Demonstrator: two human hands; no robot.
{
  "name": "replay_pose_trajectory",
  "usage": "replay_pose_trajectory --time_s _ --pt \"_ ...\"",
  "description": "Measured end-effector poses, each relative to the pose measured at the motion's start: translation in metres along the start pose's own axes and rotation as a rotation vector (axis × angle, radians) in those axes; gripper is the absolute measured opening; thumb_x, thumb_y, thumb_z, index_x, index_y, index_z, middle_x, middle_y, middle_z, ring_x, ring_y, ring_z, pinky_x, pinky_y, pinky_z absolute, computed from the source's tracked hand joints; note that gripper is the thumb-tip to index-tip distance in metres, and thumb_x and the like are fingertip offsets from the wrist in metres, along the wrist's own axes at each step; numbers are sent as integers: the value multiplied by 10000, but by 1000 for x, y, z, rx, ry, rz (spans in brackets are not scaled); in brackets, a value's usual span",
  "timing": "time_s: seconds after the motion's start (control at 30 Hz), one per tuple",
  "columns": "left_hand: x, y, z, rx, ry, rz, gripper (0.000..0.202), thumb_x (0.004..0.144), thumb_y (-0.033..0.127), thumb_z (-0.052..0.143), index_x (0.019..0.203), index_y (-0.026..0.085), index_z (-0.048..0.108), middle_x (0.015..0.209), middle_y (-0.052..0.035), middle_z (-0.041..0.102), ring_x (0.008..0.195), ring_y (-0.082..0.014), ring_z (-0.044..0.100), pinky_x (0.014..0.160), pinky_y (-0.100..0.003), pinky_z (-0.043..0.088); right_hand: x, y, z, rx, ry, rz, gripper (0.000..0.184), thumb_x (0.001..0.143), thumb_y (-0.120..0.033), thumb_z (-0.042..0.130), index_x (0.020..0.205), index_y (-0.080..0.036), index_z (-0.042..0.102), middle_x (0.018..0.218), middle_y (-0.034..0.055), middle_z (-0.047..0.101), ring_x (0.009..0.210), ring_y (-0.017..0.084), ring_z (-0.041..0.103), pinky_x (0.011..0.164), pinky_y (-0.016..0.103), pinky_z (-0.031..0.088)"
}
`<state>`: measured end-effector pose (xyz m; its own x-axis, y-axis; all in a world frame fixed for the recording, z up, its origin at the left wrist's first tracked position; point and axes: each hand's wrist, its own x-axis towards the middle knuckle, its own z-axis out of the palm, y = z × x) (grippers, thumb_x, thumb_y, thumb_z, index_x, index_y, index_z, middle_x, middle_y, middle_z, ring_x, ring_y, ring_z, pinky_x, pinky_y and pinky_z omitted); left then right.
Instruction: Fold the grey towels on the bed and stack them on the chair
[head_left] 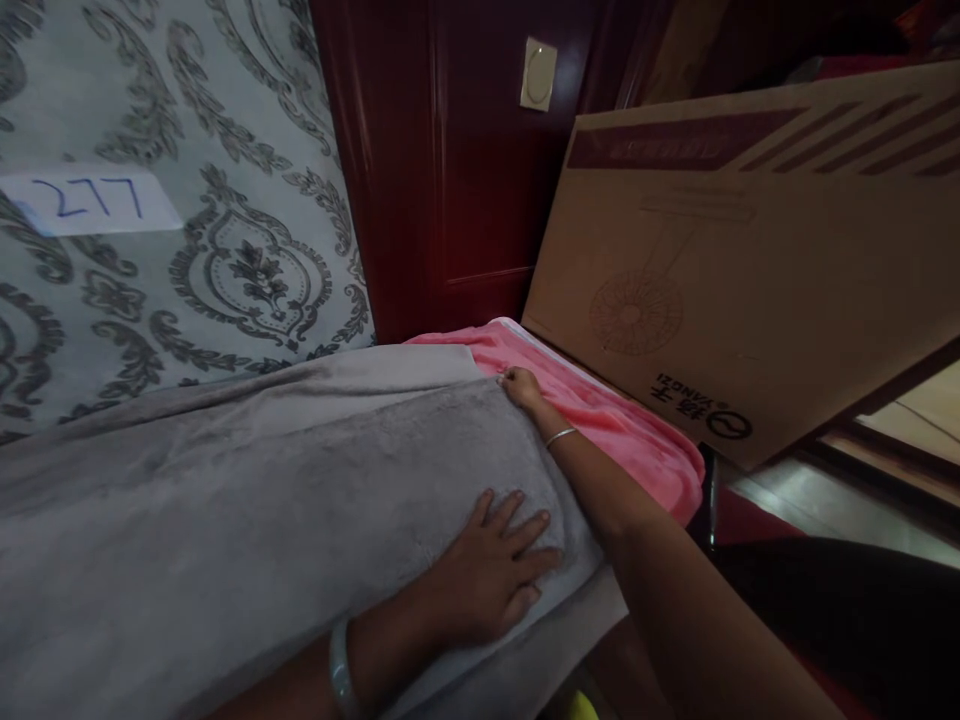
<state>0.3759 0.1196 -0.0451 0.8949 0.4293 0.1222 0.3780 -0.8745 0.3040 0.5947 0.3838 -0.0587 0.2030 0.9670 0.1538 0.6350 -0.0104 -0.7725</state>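
Observation:
A grey plush blanket (315, 500) lies spread in layers, its near edge hanging down at the front. My left hand (491, 570) rests flat on it with the fingers spread; a pale bangle is on that wrist. Farther off, my right hand (521, 387) pinches the far right corner of the blanket's upper layer between thumb and fingers, and a thin bracelet circles that wrist. Beneath the grey blanket, a pink cloth (600, 400) shows at the far right end. The lighter underside of the grey fabric is visible along the far side.
A large cardboard box (697, 260) leans just beyond the pink cloth on the right. Patterned wallpaper (255, 260) with a paper label (90, 200) reading 277 stands along the far left. Dark red wood panelling (480, 180) carries a pale switch plate (538, 75).

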Motion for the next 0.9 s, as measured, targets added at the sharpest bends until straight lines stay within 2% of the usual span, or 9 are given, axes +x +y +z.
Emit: replay_pose_trajectory --time_s 0.17,0.3,0.43,0.57,0.7,0.8,0.9 --pt "0 -1 0 -7 -4 -1 550 995 412 501 1541 407 438 1676 -15 332 1561 -400 212 1207 -746 199 -5 -3 -4 2 -52 -51 80 768 -224 645 804 -162 680 760 -1 660 724 145 574 723 249 457" --pt "2 -5 0 0 2 12 500 1006 421 488 1506 406 491 1661 -13 366 1560 -379 226 1214 -721 208 -26 -13 -17 37 -108 -101 213 784 -175 603 956 -137 723 913 36 726 803 162 623 795 271 488" --pt "5 -7 -1 45 7 20 515 994 390 522 1508 398 493 1656 -23 381 1558 -357 236 1228 -686 203 -71 -6 -42 80 -148 -123 332 824 -151 591 1124 -167 732 1064 25 748 905 160 656 861 266 497" --pt "10 -7 -4 95 -6 14 513 1004 377 500 1516 375 489 1648 -26 395 1557 -341 242 1242 -659 196 -134 18 -77 54 -106 -98 274 837 -179 611 1067 -169 759 987 23 760 888 189 659 835 293 510" --pt "13 -4 -7 136 -18 8 512 1007 350 474 1519 336 492 1648 -30 397 1556 -336 243 1248 -641 189 -193 35 -109 -102 -52 -82 241 867 -171 574 1013 -167 766 992 48 768 873 187 661 803 277 501" --pt "14 -2 -9 171 -27 -4 541 1004 330 460 1544 310 455 1656 -44 381 1549 -329 259 1244 -620 201 -222 41 -124 -187 -69 -57 204 883 -197 581 963 -168 767 920 48 767 810 181 657 743 266 488" --pt "15 0 -12 206 -39 -15 547 1001 333 455 1547 308 447 1655 -47 385 1528 -321 301 1229 -579 240 -236 43 -130 -223 -86 -38 164 884 -251 628 941 -180 763 880 42 763 776 180 648 700 263 472"
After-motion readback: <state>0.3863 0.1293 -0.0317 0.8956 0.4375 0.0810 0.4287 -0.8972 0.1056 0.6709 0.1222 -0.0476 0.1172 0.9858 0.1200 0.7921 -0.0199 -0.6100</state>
